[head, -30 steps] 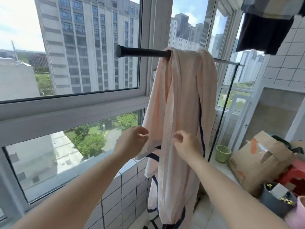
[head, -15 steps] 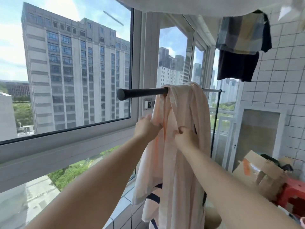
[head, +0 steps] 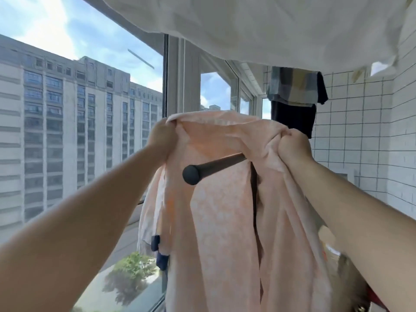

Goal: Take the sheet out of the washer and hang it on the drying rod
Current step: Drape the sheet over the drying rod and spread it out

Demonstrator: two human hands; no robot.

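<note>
Peach-pink cotton sheet with a faint white print (head: pixel 225 221) fills the centre and lower middle of the head view, draped over a black round drying rod (head: pixel 211 167) whose capped end points toward the camera just below mid-frame. The fabric's top edge is lifted above the rod and stretched between the two hands. At centre left, the left hand (head: pixel 161 137) grips one bunched corner of the sheet, its fingers curled round the cloth, with the bare forearm running down to the lower left corner. At centre right, the right hand (head: pixel 292 145) clenches a gathered wad of the same edge, fingers wrapped tight into the folds, its forearm reaching to the lower right. Below the rod the sheet hangs in long folds, with dark navy trim showing at its lower left edge and a dark stripe running down a fold near the middle. Across the top of the frame spreads a large white cloth (head: pixel 270 25) hanging overhead. In the upper right hang a checked blue-and-yellow garment (head: pixel 292 88) and a dark garment (head: pixel 292 118) beneath it, in front of a white tiled wall (head: pixel 360 131). The left half shows a tall window (head: pixel 173 82) with a grey high-rise building (head: pixel 67 131) outside and green treetops at the bottom.
</note>
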